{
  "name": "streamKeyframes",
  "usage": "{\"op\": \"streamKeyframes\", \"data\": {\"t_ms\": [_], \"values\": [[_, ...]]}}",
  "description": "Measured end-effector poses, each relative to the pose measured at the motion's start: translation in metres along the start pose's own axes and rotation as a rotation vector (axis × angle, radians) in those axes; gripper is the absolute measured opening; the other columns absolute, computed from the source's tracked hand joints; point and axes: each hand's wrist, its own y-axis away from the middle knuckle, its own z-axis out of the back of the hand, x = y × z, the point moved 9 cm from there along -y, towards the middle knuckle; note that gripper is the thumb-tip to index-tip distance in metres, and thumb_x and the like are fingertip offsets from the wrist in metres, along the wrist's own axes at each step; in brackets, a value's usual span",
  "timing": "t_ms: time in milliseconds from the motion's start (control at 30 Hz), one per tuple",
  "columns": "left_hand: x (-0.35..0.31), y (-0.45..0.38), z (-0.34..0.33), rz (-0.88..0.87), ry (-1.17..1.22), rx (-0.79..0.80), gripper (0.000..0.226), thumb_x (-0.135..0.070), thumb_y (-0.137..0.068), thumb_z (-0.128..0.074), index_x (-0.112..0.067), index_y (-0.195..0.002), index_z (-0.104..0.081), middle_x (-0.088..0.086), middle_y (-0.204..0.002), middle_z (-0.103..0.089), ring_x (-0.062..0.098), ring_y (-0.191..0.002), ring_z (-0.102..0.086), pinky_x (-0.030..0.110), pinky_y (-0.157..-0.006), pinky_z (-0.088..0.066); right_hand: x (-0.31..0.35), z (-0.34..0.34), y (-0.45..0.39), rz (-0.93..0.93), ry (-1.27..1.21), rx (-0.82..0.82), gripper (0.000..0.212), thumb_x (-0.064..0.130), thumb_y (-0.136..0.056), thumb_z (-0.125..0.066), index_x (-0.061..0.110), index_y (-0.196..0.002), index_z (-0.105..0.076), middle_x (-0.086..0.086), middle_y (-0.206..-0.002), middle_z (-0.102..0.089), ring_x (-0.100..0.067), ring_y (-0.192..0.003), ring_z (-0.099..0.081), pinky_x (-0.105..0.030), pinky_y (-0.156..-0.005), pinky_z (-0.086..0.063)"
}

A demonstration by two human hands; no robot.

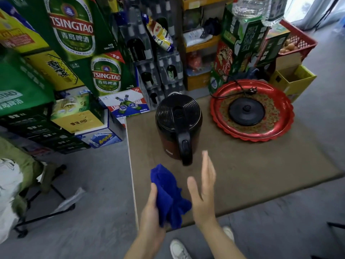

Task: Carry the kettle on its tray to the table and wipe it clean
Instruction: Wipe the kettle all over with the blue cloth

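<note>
- The electric kettle (178, 126) stands upright on the table (261, 165), off its power base (246, 111), which sits in the red tray (280, 131) just right of the kettle; carrying looks done, wiping not yet begun.
- The left hand (152, 212) grips a bunched blue cloth (169, 195) in front of the kettle; a loose hanging fold could catch the kettle's handle (184, 146) and tug it.
- The right hand (203, 191) is spread wide and empty, near the handle but not touching it; if wiping starts unbraced, a sideways push could slide or tip the kettle.
- The kettle stands fairly near the table's left edge, so a push that way risks a fall.
- The cord and plug (252, 90) lie in the tray, behind and right of the kettle; a wide sweep could snag them.
</note>
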Motion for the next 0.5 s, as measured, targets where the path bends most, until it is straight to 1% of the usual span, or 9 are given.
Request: {"op": "streamKeyframes", "data": {"t_ms": [67,133,200,233,267,333,400,433,500], "values": [[0.011,0.017,-0.024,-0.033,-0.122,0.067,0.049,-0.057,-0.088,-0.041,-0.032,-0.115,-0.074,-0.007,-0.119,-0.073,0.013,-0.109,-0.069,0.039,-0.104,-0.046,0.001,-0.007,0.031,-0.230,-0.442,0.150,0.076,0.038,-0.090,-0.062,0.034,-0.153,-0.020,0.025,-0.158,-0.028,0.000,-0.147,-0.023,-0.023,-0.119,-0.023],[0.019,0.026,-0.055,-0.086,-0.342,0.165,0.041,-0.058,-0.095,-0.034,-0.051,-0.102,-0.073,-0.027,-0.122,-0.063,-0.009,-0.110,-0.058,0.020,-0.103,-0.043,-0.010,-0.005,0.040,-0.495,-0.794,0.095,0.066,0.033,-0.085,-0.072,0.032,-0.144,-0.043,0.009,-0.145,-0.054,-0.012,-0.135,-0.049,-0.030,-0.112,-0.039],[0.000,0.023,-0.054,-0.217,-0.480,-0.002,0.029,-0.049,-0.102,-0.040,-0.046,-0.107,-0.069,-0.025,-0.123,-0.063,-0.017,-0.098,-0.058,0.003,-0.085,-0.044,-0.034,0.000,0.040,-0.793,-1.002,0.002,0.041,0.029,-0.094,-0.055,0.024,-0.135,-0.057,-0.010,-0.132,-0.065,-0.027,-0.120,-0.063,-0.043,-0.104,-0.047],[-0.020,0.025,-0.049,-0.316,-0.552,-0.140,0.023,-0.040,-0.103,-0.046,-0.042,-0.116,-0.064,-0.023,-0.124,-0.062,-0.014,-0.103,-0.058,0.002,-0.085,-0.042,-0.041,0.003,0.037,-0.896,-1.109,-0.004,0.038,0.029,-0.099,-0.046,0.020,-0.133,-0.060,-0.015,-0.131,-0.065,-0.031,-0.117,-0.065,-0.047,-0.101,-0.048],[-0.045,0.029,-0.048,-0.449,-0.601,-0.263,0.026,-0.032,-0.102,-0.050,-0.039,-0.125,-0.060,-0.022,-0.130,-0.059,-0.008,-0.118,-0.055,0.008,-0.096,-0.041,-0.046,0.010,0.033,-0.947,-1.187,-0.010,0.041,0.033,-0.100,-0.042,0.017,-0.130,-0.064,-0.017,-0.132,-0.064,-0.033,-0.114,-0.066,-0.050,-0.098,-0.050],[-0.097,0.040,-0.072,-0.755,-0.755,-0.323,0.041,-0.030,-0.101,-0.053,-0.038,-0.141,-0.051,-0.018,-0.152,-0.044,0.000,-0.143,-0.034,0.025,-0.117,-0.028,-0.057,0.026,0.019,-0.938,-1.296,-0.070,0.047,0.042,-0.100,-0.040,0.014,-0.127,-0.067,-0.015,-0.133,-0.063,-0.032,-0.111,-0.068,-0.049,-0.093,-0.052],[-0.139,0.030,-0.117,-0.987,-0.978,-0.259,0.049,-0.035,-0.101,-0.052,-0.038,-0.149,-0.040,-0.012,-0.164,-0.025,0.006,-0.153,-0.014,0.032,-0.123,-0.016,-0.059,0.038,-0.007,-0.835,-1.280,-0.147,0.047,0.043,-0.103,-0.035,0.020,-0.137,-0.057,-0.010,-0.141,-0.058,-0.029,-0.123,-0.061,-0.045,-0.100,-0.050],[-0.154,0.017,-0.142,-1.050,-1.121,-0.235,0.053,-0.038,-0.101,-0.051,-0.038,-0.151,-0.035,-0.008,-0.166,-0.017,0.012,-0.155,-0.006,0.037,-0.124,-0.013,-0.055,0.039,-0.025,-0.747,-1.241,-0.162,0.047,0.042,-0.104,-0.032,0.023,-0.143,-0.051,-0.006,-0.145,-0.054,-0.027,-0.130,-0.055,-0.044,-0.107,-0.046],[-0.171,-0.024,-0.178,-1.032,-1.423,-0.265,0.060,-0.051,-0.100,-0.046,-0.041,-0.154,-0.023,0.000,-0.169,-0.004,0.027,-0.155,0.004,0.050,-0.124,-0.008,-0.034,0.043,-0.065,-0.475,-0.907,-0.175,0.046,0.040,-0.105,-0.031,0.030,-0.150,-0.039,0.003,-0.152,-0.046,-0.019,-0.140,-0.044,-0.043,-0.116,-0.033]]}}
